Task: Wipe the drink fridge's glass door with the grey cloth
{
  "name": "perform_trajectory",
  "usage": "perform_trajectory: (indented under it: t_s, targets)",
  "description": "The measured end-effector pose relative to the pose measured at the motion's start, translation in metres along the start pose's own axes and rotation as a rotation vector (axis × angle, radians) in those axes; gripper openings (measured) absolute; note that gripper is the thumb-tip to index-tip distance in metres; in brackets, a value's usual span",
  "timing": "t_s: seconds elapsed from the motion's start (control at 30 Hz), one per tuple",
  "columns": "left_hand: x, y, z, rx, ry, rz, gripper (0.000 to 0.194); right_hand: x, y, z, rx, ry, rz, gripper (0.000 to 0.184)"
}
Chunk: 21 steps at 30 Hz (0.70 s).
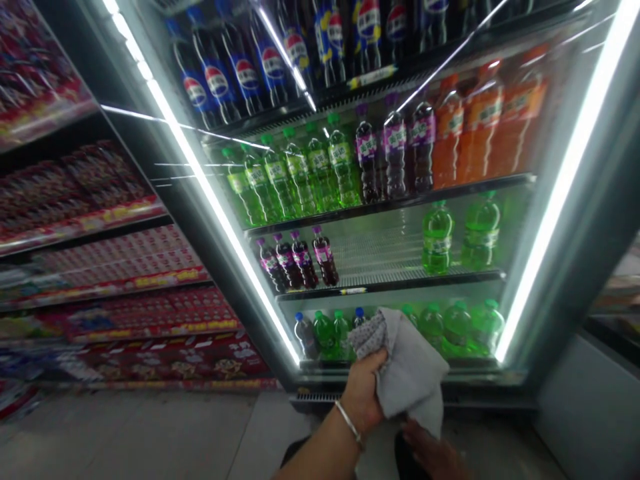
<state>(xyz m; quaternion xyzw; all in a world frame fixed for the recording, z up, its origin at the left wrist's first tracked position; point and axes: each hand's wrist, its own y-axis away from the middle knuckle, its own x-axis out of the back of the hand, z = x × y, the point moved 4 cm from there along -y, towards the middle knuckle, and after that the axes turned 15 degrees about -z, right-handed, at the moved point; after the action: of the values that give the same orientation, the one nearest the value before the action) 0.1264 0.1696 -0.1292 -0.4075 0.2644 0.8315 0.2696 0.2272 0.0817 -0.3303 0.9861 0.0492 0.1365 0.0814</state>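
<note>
A light grey cloth [413,367], folded loosely and with a patterned patch at its upper left, is gripped in my left hand [366,393]. A pale bangle circles that wrist. My right hand [430,447] is low in the view, dark and smeared by motion, beside the cloth's hanging lower corner. Whether its fingers touch or pinch the cloth is unclear. Behind the cloth stands a lit drinks cooler [370,287]. The cloth hides part of the bottle row on its lowest shelf.
Cooler shelves carry cola bottles [273,63], green soda bottles [300,170], purple-labelled bottles [395,143] and orange soda bottles [485,113]. Bright light strips [560,193] run down both sides. Stocked store shelves [135,260] stand at left above the tiled floor [150,433]. A pale cabinet [590,393] is at right.
</note>
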Motion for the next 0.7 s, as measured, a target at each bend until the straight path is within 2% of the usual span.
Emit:
perform_trajectory:
  t_s: [0.1,0.2,0.3,0.37,0.43,0.5,0.6,0.63,0.7]
  targets:
    - [0.018,0.013,-0.009,0.034,0.036,0.038,0.018,0.01,0.002,-0.032,0.032,0.001,0.101,0.044]
    - [0.035,0.024,-0.016,0.057,0.066,0.099,0.02,0.015,0.006,-0.048,0.036,-0.09,0.131,0.053]
    - [0.045,0.037,-0.023,0.154,0.097,0.115,0.031,0.013,0.007,-0.055,-0.028,-0.316,0.181,0.058]
    - [0.048,0.046,-0.027,0.225,0.135,0.09,0.041,0.006,0.006,-0.064,-0.078,-0.512,0.174,0.069]
    - [0.053,0.051,-0.029,0.245,0.165,0.063,0.046,-0.001,0.007,-0.077,-0.122,-0.757,0.161,0.078]
    - [0.063,0.052,-0.029,0.206,0.158,0.032,0.049,-0.004,0.01,-0.09,-0.155,-0.943,0.196,0.082]
    - [0.092,0.051,-0.025,0.097,0.05,0.036,0.044,0.005,0.017,-0.105,-0.164,-0.954,0.282,0.078]
    - [0.106,0.051,-0.023,0.074,-0.008,0.088,0.039,0.011,0.018,-0.107,-0.164,-0.918,0.316,0.077]
    - [0.139,0.056,-0.019,0.081,-0.124,0.274,0.029,0.028,0.021,-0.107,-0.152,-0.836,0.387,0.076]
